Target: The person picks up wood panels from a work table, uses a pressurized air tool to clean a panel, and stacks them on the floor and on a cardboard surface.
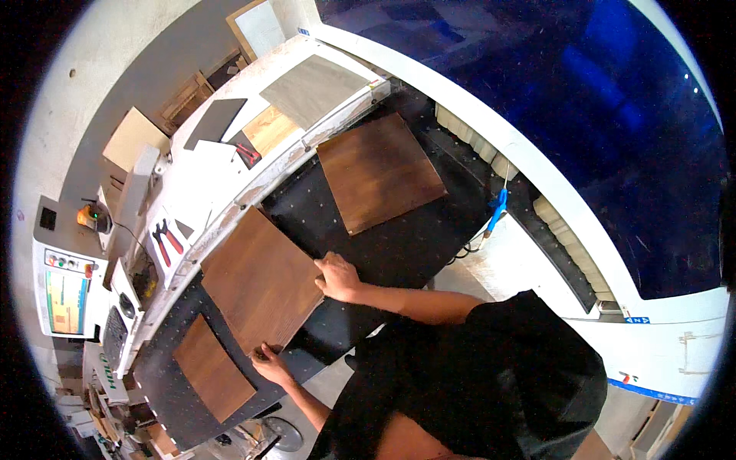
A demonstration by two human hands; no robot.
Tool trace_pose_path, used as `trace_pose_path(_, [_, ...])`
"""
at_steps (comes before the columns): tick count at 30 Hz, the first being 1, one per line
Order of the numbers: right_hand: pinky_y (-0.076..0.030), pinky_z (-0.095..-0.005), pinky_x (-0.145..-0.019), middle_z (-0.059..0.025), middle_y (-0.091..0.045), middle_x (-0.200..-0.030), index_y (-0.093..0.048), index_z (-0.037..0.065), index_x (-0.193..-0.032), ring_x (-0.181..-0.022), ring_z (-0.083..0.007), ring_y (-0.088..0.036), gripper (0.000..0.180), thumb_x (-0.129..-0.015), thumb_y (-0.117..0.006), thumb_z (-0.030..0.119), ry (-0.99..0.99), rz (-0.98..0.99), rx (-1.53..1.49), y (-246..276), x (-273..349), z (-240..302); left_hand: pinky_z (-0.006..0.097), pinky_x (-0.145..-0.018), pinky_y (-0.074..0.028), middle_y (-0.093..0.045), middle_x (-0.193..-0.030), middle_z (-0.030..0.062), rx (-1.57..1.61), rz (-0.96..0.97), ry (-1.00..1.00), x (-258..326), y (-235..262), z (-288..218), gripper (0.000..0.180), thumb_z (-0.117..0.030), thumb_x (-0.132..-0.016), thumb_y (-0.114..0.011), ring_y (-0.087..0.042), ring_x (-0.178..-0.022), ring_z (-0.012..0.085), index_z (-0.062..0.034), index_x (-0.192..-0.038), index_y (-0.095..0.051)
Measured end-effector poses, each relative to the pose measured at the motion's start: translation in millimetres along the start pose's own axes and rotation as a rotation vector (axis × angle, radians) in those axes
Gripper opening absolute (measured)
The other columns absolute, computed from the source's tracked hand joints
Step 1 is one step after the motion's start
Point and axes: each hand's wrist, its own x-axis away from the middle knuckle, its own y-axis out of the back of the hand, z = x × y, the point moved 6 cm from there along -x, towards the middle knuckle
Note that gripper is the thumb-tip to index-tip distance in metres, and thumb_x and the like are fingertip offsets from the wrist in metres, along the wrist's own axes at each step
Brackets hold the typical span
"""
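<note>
Two hands, left (270, 362) and right (336, 276), closed their fingers on adjacent edges of the middle panel (257, 280) lying flat on the black bed (399, 245); apparently stiff, thin, light, best gripped edgewise.

Matt brown wood-grain panel (261, 282), black perforated metal bed (399, 245), worn white-painted machine frame (253, 184)

From up here I see a white machine frame (537, 165) curving around a black perforated bed (399, 245). Above the frame hangs a large dark blue lid (583, 100). Left of the frame stands a control box (65, 287) with a lit screen and coloured buttons. Behind the frame runs a pale, rough wall (92, 69); red-handled pliers (165, 241) lie on the frame's ledge.
</note>
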Motion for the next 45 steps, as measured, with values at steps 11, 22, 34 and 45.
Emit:
trace_pose_path(11, [-0.049, -0.0535, -0.085, -0.0227, -0.062, -0.117, -0.066, -0.003, -0.125, -0.103, -0.0383, -0.062, 0.048, -0.094, -0.072, 0.033, 0.243, 0.028, -0.238, -31.0, 66.5, 28.7, 0.037, -0.051, -0.043, -0.061, -0.062, 0.0083, 0.437, 0.161, 0.141, -68.9, 34.9, 95.7, 0.05, -0.044, -0.108, -0.059, -0.056, -0.052, 0.0188, 0.0006, -0.09, -0.074])
trace_pose_path(22, [-0.051, -0.036, -0.075, -0.0087, -0.07, -0.095, -0.069, -0.005, -0.113, -0.083, -0.0157, -0.06, 0.046, -0.099, -0.073, 0.038, 0.136, 0.534, -0.751, 21.8, -4.4, 23.9, 0.027, -0.047, -0.03, -0.048, -0.062, -0.004, 0.512, 0.242, 0.178, -19.0, 119.9, -11.1, 0.043, -0.039, -0.108, -0.062, -0.04, -0.052, 0.0065, -0.0068, -0.08, -0.06])
trace_pose_path(34, [-0.045, -0.0351, -0.11, -0.0182, -0.063, -0.137, -0.05, -0.011, -0.148, -0.126, -0.0243, -0.06, 0.072, -0.101, -0.072, 0.04, -0.586, -0.067, -0.812, 209.1, 156.2, -259.6, 0.037, -0.104, -0.047, -0.067, -0.127, 0.0133, 0.684, 0.779, -0.002, 83.3, -20.2, -280.1, 0.05, -0.036, -0.11, -0.058, -0.061, -0.117, 0.0228, 0.0058, -0.136, -0.058])
trace_pose_path(45, [-0.049, -0.0313, -0.081, -0.0042, -0.069, -0.09, -0.071, -0.009, -0.113, -0.087, -0.0123, -0.059, 0.03, -0.101, -0.07, 0.019, -0.411, -0.144, -0.447, 286.6, 1.9, -300.5, 0.04, -0.099, -0.051, -0.071, -0.122, 0.0173, 0.646, 0.838, -0.199, 39.1, -210.2, -366.2, 0.047, -0.029, -0.11, -0.055, -0.066, -0.112, 0.0299, 0.0059, -0.142, -0.055])
